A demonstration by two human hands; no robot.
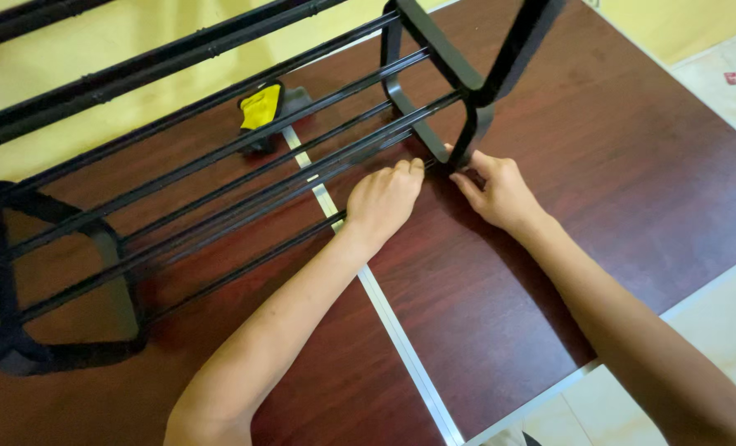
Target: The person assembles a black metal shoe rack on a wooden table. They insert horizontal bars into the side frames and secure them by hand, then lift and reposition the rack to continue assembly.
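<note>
One black metal rack [219, 165], lying on its side across a dark reddish wood-grain table [632, 165]: I logged it as a set of long, thin, round rods running from lower left to upper right, joined at each end by a flat, looped end frame with rounded corners. The near end frame [467, 91] stood up from the tabletop at the upper middle; the far end frame [54, 272] sat at the lower left, partly cut off by the picture edge. The finish looked matte and smooth. My left hand [384, 200] lay palm down with the fingers curled over the ends of the lowest rods, just beside the foot of the near end frame; I could not tell how firmly it gripped them. My right hand [500, 192] sat close by on the other side, thumb and fingertips pinched at the bottom corner of that frame, where the rods met it; whatever small part lay between the fingers was hidden from me. The two hands were near each other but apart. A pale metal strip [401, 339] ran down the middle of the tabletop, a seam between its two halves, and passed under the rods and my left forearm. Behind the rods lay a small black and yellow object [262, 107], partly screened by them. Pale tiled floor [715, 74] showed past the table's right edge.
</note>
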